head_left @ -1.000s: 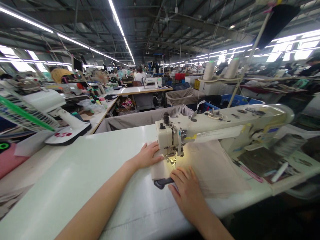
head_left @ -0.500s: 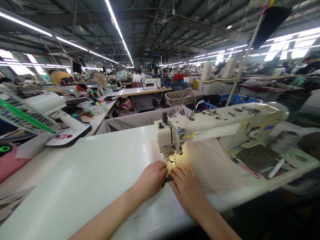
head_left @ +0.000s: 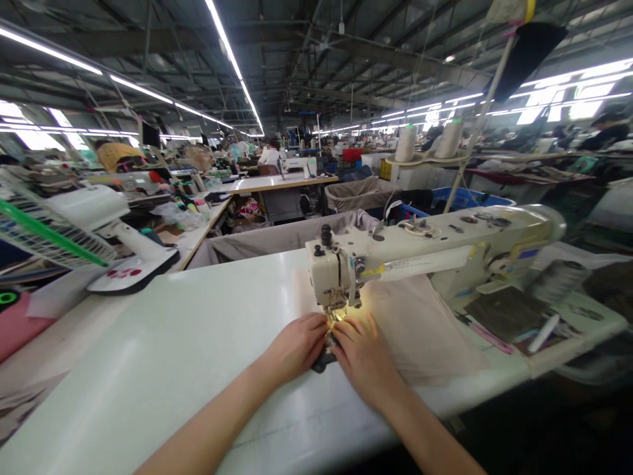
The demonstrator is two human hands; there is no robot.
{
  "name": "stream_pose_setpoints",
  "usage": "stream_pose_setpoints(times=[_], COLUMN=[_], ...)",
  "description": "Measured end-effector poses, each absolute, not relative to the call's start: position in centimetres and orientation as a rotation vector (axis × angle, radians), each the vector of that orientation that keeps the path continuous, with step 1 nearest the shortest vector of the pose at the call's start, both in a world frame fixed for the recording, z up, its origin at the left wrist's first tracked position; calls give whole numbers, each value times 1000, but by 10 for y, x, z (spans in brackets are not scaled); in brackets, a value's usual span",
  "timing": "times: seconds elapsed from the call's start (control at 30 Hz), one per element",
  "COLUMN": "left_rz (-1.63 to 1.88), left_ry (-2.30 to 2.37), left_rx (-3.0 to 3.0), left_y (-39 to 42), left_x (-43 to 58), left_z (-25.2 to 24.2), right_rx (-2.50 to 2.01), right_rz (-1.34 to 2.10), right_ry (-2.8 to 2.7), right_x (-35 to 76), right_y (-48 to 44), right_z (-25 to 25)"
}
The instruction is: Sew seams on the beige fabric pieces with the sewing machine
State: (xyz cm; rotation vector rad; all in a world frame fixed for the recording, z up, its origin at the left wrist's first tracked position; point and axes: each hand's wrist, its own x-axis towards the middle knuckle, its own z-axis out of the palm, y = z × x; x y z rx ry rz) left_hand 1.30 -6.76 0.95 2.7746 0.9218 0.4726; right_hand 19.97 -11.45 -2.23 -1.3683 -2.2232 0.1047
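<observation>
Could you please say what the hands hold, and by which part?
The left hand and right hand press the beige fabric at its near edge, by the sewing machine; grip unclear.

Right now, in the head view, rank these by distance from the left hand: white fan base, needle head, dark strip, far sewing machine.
1. dark strip, right beside the left hand
2. needle head, just behind
3. white fan base, left table edge
4. far sewing machine, next table back
</observation>
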Motion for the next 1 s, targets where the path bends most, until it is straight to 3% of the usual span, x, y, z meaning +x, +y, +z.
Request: stream_pose_setpoints(times=[1.0], left_rz=[456], left_ry=[1100], left_rx=[2787], left_y=[-79], left_x=[8], left_z=[11], right_rx=[-1332], right_rz=[58], right_ry=[-2129], right_x=[205], right_y=[-133], right_z=[-30])
